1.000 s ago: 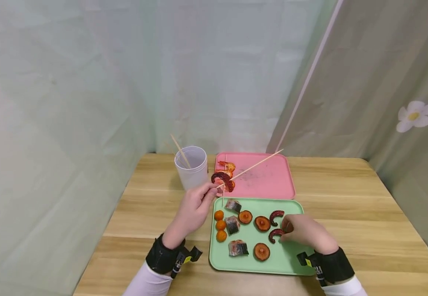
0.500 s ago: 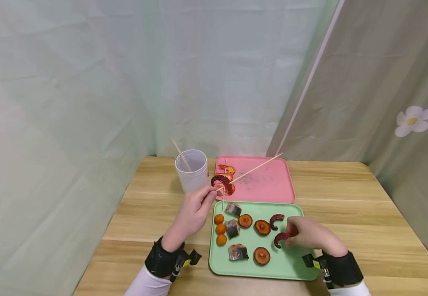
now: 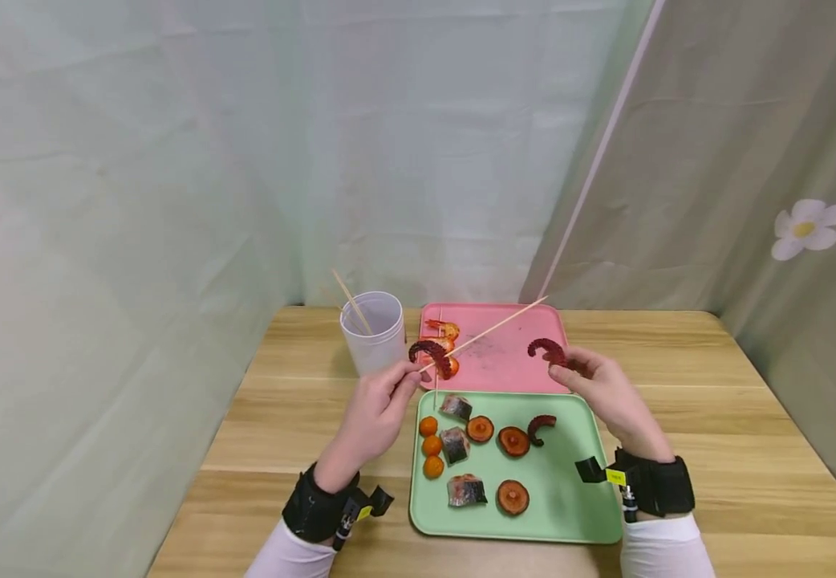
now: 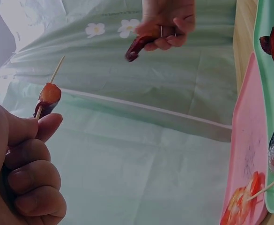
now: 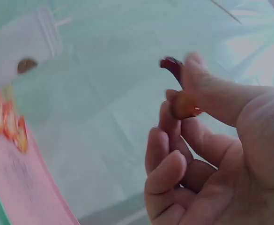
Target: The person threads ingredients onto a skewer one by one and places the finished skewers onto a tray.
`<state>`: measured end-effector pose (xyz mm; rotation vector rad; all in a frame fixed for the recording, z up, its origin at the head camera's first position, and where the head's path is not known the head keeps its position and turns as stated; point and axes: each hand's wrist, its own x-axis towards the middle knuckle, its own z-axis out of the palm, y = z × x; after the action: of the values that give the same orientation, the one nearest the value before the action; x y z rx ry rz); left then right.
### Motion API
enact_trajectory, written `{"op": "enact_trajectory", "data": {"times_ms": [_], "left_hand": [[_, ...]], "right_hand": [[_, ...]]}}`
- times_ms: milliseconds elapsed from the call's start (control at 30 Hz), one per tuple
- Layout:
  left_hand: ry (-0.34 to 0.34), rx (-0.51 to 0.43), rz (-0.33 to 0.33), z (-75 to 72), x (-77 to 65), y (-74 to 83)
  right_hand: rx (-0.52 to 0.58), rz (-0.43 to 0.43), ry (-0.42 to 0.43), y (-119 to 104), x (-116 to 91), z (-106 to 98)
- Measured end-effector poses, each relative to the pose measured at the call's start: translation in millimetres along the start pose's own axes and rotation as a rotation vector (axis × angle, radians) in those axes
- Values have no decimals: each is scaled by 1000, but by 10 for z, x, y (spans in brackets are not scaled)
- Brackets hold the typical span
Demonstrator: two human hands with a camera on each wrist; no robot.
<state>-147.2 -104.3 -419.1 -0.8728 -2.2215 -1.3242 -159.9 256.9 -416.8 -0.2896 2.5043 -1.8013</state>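
In the head view my left hand (image 3: 371,413) pinches a bamboo skewer (image 3: 502,323) near one end, its other end slanting up to the right. A dark red curled octopus tentacle (image 3: 444,363) is threaded on it just beyond the fingers; the left wrist view shows its orange cut end (image 4: 50,94). Above the meeting edges of the trays, my right hand (image 3: 616,397) pinches a second octopus tentacle (image 3: 545,347) between thumb and fingers. Its blunt orange end (image 5: 183,105) shows in the right wrist view. A third tentacle (image 3: 539,428) lies on the green tray (image 3: 570,502).
On the green tray lie three mushroom caps (image 3: 513,498), three fish pieces (image 3: 466,490) and three orange balls (image 3: 432,467). Behind it, a pink tray (image 3: 512,373) bears skewered shrimp (image 3: 448,330). A white cup (image 3: 376,347) with skewers stands at the left. A curtain hangs behind the table.
My right hand has picked up the lower tentacle from the green tray and raised it forward over the trays' border. My left hand and skewer have stayed nearly in place.
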Motion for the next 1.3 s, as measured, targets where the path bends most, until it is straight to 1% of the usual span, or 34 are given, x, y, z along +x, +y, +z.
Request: {"op": "enact_trajectory", "data": {"times_ms": [100,200,333,433,500,600,700,800,933,1000,1100,1300], "left_hand": [[-10,11,18,-8,8,-4],[-29,45,52,-12,7,-11],[-70,99,80,1,-4,-16],[-99,106,75,13,-20,-21],[-111,102,72,15,-18,-16],[-118,107,73,18,-4,-23],[-127,127,70,20,12,-35],[-135,142,55,20,18,-46],[-137,154,42,17,31,-48],[-137,159,42,18,30,-49],[-137,162,45,17,30,-51],[-133,174,63,8,37,-46]], "right_hand": [[164,-42,-15,1,50,47],[356,-114,-66,5,77,106],[634,-235,-166,-20,99,220],[813,-285,-235,-78,107,328],[905,-293,-260,-125,107,386],[991,-303,-262,-195,102,445],[1035,-330,-254,-241,94,476],[1031,-354,-245,-264,86,495],[961,-370,-226,-279,94,506],[932,-363,-212,-278,94,513],[901,-355,-197,-270,94,523],[860,-374,-177,-259,92,531]]}}
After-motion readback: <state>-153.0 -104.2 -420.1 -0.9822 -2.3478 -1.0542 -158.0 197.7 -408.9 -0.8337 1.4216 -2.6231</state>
